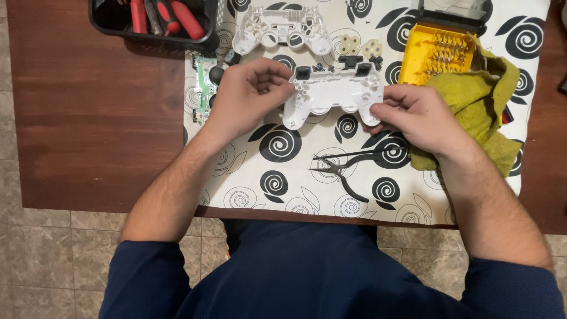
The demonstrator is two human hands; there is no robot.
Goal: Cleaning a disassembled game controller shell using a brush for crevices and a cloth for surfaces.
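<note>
A white game-controller shell half with black shoulder buttons lies over a white mat with black spirals. My left hand grips its left end, fingers curled on the edge. My right hand pinches its right grip. A second white shell half lies further back on the mat. A green circuit board sits just left of my left hand, partly hidden by it.
Black needle-nose pliers lie on the mat below the shell. A yellow bit case and a yellow-green cloth are at the right. A black basket with red-handled tools stands at the back left on the brown table.
</note>
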